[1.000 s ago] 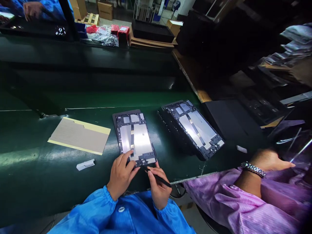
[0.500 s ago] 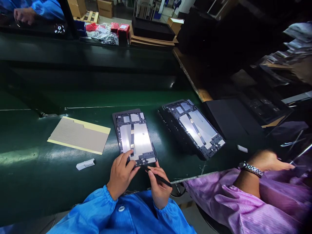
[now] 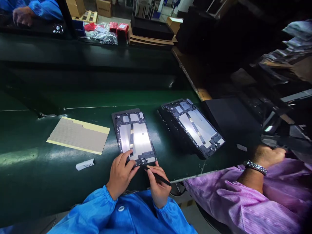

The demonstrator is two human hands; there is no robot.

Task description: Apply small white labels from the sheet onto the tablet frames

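An opened tablet (image 3: pixel 140 138) lies in front of me, its metal plates and ribbon cable showing, on top of a dark panel (image 3: pixel 114 121). My left hand (image 3: pixel 122 174) is closed on the tablet's lower left corner, one finger reaching up beside the cable. My right hand (image 3: pixel 159 190) pinches slim black tweezers (image 3: pixel 161 178); their tip is at the tablet's bottom edge, where the fine detail is too small to make out. A finger of this hand also touches the lower right corner.
More opened tablets (image 3: pixel 198 125) are stacked at right. A striped sheet (image 3: pixel 78 136) and a small white strip (image 3: pixel 84 164) lie left; another white piece (image 3: pixel 241 147) lies right. A co-worker's hand (image 3: pixel 266 159) is at far right. Red boxes (image 3: pixel 122 30) stand at the back.
My hands and the tablet have stayed almost in place. At the right, the co-worker's hand has curled closed and shifted slightly, and a dark, shiny object now shows beyond it.
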